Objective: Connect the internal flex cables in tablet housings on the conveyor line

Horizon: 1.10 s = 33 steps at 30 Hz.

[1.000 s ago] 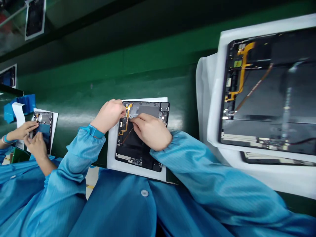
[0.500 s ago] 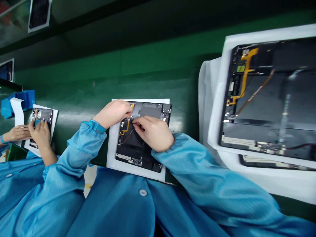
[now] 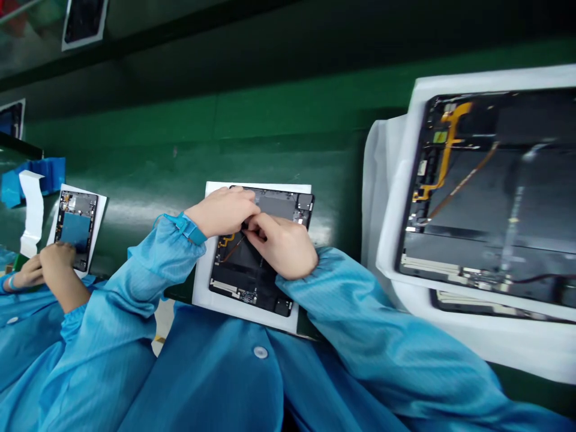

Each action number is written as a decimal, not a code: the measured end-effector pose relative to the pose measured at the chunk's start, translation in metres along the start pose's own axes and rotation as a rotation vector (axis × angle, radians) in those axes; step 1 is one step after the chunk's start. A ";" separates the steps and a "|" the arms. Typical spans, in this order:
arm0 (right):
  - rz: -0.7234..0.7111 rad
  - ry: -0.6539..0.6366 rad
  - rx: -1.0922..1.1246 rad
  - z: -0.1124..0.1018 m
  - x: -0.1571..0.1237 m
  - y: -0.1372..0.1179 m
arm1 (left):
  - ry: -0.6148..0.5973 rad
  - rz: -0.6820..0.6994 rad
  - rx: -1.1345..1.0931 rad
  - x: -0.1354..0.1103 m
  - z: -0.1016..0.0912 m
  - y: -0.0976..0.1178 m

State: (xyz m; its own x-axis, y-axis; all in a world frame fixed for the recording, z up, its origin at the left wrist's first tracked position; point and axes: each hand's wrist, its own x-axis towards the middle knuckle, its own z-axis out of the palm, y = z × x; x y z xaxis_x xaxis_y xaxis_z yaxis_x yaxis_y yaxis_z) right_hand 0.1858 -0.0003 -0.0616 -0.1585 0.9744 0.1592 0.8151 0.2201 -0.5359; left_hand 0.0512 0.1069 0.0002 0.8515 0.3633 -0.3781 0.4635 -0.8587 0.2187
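An opened tablet lies in front of me on a white foam sheet, its inner parts facing up. An orange flex cable and a thin brown cable run along its left side. My left hand reaches over the tablet's upper left part, fingers closed and bent down. Close against its fingertips, my right hand is closed in a pinch over the upper middle of the tablet. Whatever lies between the fingers of either hand is hidden or too small to name.
At right, more opened tablets lie stacked on white foam sheets. On the left, a co-worker's hands are at another opened device, near a white strip and blue sheets. The green bench stretches beyond.
My left hand has shifted right, up against my right hand, which stays nearly in place. The co-worker's hands have drawn back toward the near edge of their device.
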 end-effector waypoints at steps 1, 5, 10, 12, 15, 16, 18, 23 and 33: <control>-0.001 0.003 0.000 0.000 0.000 0.000 | 0.000 -0.005 -0.003 0.000 -0.001 -0.001; -0.003 0.021 0.009 -0.001 0.003 0.000 | -0.004 -0.036 -0.081 0.001 -0.001 -0.009; 0.017 0.045 -0.020 0.000 0.008 0.002 | 0.034 -0.036 -0.190 -0.002 0.004 -0.020; 0.027 0.041 -0.031 0.000 0.009 0.003 | 0.053 -0.042 -0.198 -0.003 0.005 -0.022; 0.029 0.030 -0.045 0.001 0.010 0.004 | 0.060 -0.055 -0.198 -0.003 0.005 -0.021; 0.028 0.028 -0.049 0.001 0.010 0.004 | 0.059 -0.059 -0.194 -0.003 0.004 -0.020; 0.026 0.027 -0.056 0.001 0.010 0.004 | 0.055 -0.061 -0.168 -0.004 0.003 -0.018; 0.012 0.055 -0.064 0.001 0.011 0.004 | 0.042 -0.043 -0.113 -0.004 0.002 -0.016; 0.021 -0.059 -0.110 -0.003 0.014 0.004 | 0.147 -0.093 -0.238 -0.006 0.014 -0.024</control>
State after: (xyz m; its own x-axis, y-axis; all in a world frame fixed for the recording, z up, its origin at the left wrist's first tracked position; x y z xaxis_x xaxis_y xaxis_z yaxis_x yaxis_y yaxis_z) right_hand 0.1887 0.0140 -0.0594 -0.1709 0.9804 0.0978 0.8740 0.1967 -0.4443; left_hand 0.0313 0.1206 -0.0150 0.8208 0.5002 -0.2758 0.5712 -0.7163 0.4009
